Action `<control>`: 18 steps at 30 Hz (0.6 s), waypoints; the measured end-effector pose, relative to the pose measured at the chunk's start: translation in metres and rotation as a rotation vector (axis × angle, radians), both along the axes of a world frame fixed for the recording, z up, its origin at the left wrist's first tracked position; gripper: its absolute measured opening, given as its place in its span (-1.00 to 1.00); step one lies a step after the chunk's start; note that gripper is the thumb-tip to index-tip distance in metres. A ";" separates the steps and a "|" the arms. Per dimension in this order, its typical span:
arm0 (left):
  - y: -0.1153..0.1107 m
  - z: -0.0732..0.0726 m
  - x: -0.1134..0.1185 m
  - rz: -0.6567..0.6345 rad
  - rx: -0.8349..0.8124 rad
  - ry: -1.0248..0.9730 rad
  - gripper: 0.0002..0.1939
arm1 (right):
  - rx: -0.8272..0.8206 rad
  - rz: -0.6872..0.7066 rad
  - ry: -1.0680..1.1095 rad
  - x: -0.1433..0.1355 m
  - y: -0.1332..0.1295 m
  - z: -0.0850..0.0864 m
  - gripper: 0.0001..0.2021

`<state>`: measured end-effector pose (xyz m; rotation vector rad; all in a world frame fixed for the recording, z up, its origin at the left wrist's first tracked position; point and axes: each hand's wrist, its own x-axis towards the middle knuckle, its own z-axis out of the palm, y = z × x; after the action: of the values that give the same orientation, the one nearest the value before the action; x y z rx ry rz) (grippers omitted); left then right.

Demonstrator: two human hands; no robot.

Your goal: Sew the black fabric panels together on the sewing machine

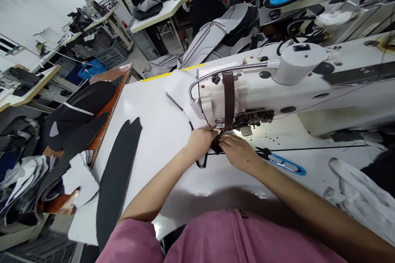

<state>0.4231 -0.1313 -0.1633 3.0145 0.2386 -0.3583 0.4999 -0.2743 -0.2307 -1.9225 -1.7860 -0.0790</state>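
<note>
Both of my hands meet under the head of a white sewing machine point(253, 90). A small dark fabric piece point(217, 144) lies between them near the needle area. My left hand point(202, 141) has its fingers closed on the piece's left side, close to the presser foot. From the right, my right hand point(239, 151) pinches the same piece with bent fingers. A narrow dark and white strip point(202, 161) sticks out below my left hand. Blue thread snips point(286, 163) rest on the table just right of my right hand. The fingertips and needle are partly hidden.
A long black fabric panel point(119, 172) lies on the left of the white table point(148, 111). Stacked cut pieces point(82, 107) sit on a brown board farther left. White plastic point(361, 189) lies at right. Grey pieces point(216, 33) are heaped behind; a person stands beyond.
</note>
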 end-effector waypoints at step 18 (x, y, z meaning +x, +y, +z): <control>-0.042 0.005 0.007 0.188 0.016 0.037 -0.72 | -0.064 0.047 -0.081 0.025 -0.018 0.007 -0.70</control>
<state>0.4304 -0.1733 -0.1580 2.9703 0.5260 -0.3960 0.5250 -0.2926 -0.2240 -1.9452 -1.9076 -0.0861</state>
